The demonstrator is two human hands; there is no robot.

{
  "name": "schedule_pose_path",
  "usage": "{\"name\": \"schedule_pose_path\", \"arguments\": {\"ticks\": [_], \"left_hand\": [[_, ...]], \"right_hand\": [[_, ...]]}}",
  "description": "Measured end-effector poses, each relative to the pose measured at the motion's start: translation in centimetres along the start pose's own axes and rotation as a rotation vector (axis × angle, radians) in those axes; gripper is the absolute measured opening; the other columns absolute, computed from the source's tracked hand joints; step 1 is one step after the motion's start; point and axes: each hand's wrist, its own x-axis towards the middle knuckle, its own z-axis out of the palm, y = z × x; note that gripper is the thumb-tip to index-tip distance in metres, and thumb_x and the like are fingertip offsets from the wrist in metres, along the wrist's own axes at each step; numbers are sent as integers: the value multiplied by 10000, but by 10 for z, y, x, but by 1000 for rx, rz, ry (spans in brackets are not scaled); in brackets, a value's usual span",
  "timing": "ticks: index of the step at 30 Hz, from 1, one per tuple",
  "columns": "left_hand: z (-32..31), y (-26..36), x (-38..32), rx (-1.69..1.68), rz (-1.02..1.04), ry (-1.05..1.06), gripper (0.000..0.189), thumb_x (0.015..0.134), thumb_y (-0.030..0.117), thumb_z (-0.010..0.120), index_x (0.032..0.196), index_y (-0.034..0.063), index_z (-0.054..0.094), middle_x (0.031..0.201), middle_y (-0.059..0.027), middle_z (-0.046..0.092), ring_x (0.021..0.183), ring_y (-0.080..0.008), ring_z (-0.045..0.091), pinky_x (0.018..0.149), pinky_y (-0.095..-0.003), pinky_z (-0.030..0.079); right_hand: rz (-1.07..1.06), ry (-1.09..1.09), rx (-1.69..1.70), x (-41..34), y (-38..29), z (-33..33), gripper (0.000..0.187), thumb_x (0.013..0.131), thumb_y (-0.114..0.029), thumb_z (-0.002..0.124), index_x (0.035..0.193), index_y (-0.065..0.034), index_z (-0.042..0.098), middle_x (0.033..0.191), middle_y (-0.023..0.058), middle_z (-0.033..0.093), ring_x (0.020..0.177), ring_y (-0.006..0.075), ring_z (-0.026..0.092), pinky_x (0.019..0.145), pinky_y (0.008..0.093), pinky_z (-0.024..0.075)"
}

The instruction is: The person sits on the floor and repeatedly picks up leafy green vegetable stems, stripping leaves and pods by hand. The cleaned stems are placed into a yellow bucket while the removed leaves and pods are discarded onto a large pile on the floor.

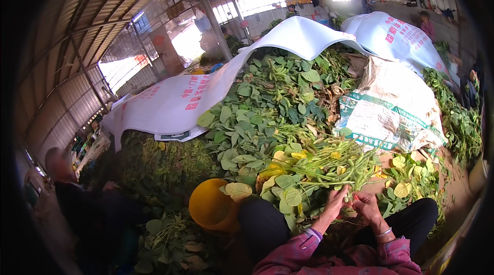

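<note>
Above my lap, my left hand (pixel 334 202) grips a bunch of green soybean stems and pods (pixel 357 171) by its near end. The stems fan out away from me, over large green and yellowing leaves (pixel 285 190). Close beside it, my right hand (pixel 367 207) is closed on a small red object (pixel 355 197), mostly hidden by the fingers, perhaps a cutting tool's handle. The two hands nearly touch at the pods. To the left of my knee stands a yellow bucket (pixel 204 199); its shaded inside is hard to make out.
A large heap of soybean plants (pixel 247 109) rises before me, partly under white printed sheets (pixel 227 78). A white-and-green woven sack (pixel 389 109) lies on its right side. Another person (pixel 65 182) sits at left; others are farther back. Cut plants (pixel 170 232) lie left of the bucket.
</note>
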Motion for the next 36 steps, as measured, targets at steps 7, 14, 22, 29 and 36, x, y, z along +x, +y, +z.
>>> {"name": "schedule_pose_path", "arguments": {"ticks": [7,14,22,29,36], "left_hand": [[-3,-11,1,194,186,140,363,854,399,593,710,66,582,486,47,433,389,-46,385,366,-203,252],[3,-16,3,16,164,219,273,856,311,613,787,48,622,507,66,394,391,-39,332,370,-203,216],[3,-15,4,-237,34,252,199,858,263,614,859,67,650,514,84,414,382,-25,297,366,-196,210],[1,-14,7,-247,-3,338,102,822,145,579,753,84,624,520,59,448,372,-47,346,346,-196,245],[-5,-9,7,-281,47,315,113,803,108,508,698,105,550,511,48,431,381,-60,359,352,-201,254]], "right_hand": [[21,200,-20,4,2,14,116,808,-69,571,697,-47,545,586,-63,464,474,22,387,421,193,287],[-201,352,-223,20,37,23,253,736,-33,668,624,-39,441,582,-61,388,554,45,337,468,236,304],[-362,391,-625,16,28,31,247,731,-87,690,686,-2,462,572,148,446,505,200,430,493,329,380],[-337,92,-644,39,29,17,181,737,-106,664,696,-24,508,597,152,520,508,260,521,491,339,412],[-313,213,-608,38,14,34,162,774,-146,631,770,0,559,637,153,573,574,217,581,524,320,444]]}}
